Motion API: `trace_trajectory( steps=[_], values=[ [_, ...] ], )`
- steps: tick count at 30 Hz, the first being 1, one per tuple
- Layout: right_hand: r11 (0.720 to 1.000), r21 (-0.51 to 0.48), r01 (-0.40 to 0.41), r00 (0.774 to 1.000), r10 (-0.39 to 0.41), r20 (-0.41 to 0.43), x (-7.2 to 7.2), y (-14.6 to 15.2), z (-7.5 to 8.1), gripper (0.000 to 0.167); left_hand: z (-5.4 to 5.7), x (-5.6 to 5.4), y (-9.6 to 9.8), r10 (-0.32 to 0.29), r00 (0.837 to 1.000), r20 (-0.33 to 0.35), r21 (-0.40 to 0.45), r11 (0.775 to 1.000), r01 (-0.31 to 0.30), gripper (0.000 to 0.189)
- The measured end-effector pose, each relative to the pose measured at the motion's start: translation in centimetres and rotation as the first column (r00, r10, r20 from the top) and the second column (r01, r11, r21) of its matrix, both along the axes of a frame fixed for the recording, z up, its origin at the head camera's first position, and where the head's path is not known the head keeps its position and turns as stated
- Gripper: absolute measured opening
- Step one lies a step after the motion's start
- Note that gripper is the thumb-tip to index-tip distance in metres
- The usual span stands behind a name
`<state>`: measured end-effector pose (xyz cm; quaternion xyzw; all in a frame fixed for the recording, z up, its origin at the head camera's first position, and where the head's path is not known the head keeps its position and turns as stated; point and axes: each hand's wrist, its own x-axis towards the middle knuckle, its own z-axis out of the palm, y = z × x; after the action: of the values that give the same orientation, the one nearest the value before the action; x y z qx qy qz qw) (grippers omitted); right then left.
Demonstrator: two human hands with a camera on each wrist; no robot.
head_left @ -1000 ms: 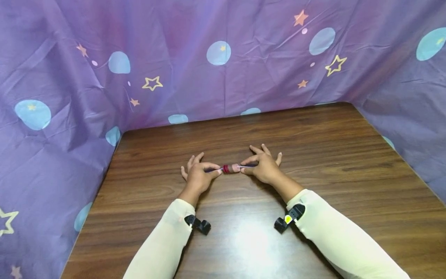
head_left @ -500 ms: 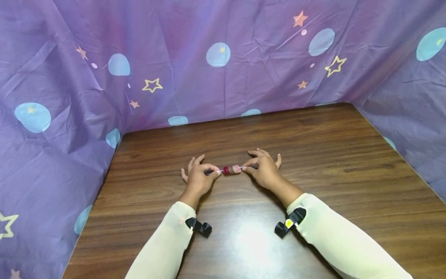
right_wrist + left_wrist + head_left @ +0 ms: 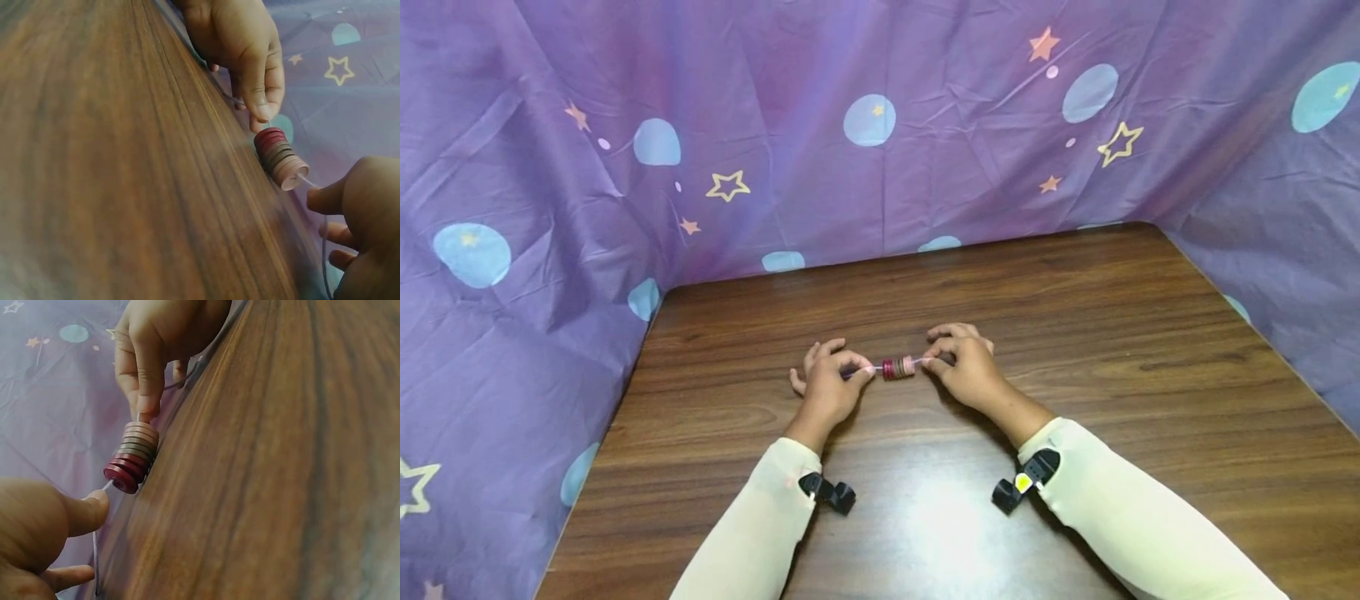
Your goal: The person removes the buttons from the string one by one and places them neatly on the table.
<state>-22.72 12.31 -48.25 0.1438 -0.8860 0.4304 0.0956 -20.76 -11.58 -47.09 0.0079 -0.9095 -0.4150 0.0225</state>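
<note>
A row of round buttons (image 3: 898,367), dark red at the left, greyish brown in the middle and pale pink at the right, is threaded on a thin pale lilac string (image 3: 95,556). My left hand (image 3: 829,385) pinches the string between thumb and forefinger just beyond the red end. On the pink side, my right hand (image 3: 967,372) pinches it the same way. The string between the hands looks taut. In the right wrist view, a loose length of string (image 3: 324,250) trails down past the right fingers. Whether the buttons touch the table cannot be told.
The brown wood-grain table (image 3: 1075,333) spreads around both hands. A purple curtain (image 3: 775,100) with stars and pale blue circles hangs behind and at both sides. Black wrist cameras (image 3: 829,492) sit on the cream sleeves (image 3: 748,521).
My right hand's outer fingers have folded in from a wider spread. Slightly more string shows at the ends of the button row. Both hands keep their pinch.
</note>
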Motion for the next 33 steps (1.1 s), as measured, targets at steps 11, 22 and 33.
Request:
trace_trajectory(
  steps=[11,22,33],
  values=[
    [0.975,-0.22,-0.043,0.998,0.054,0.044,0.3,0.0,0.5,0.013,0.2,0.0,0.3,-0.008,0.997,-0.07,0.029,1.0,0.01,0.009],
    [0.769,-0.637,-0.059,0.899,0.318,0.301,0.3,-0.3,1.0,0.015,0.8,0.5,0.8,-0.019,0.995,-0.103,0.085,0.996,0.028,0.009],
    [0.517,-0.856,-0.019,0.712,0.608,0.351,0.6,0.1,1.3,0.027,0.9,0.7,1.0,-0.053,0.991,-0.125,0.094,0.993,0.065,0.006]
  ],
)
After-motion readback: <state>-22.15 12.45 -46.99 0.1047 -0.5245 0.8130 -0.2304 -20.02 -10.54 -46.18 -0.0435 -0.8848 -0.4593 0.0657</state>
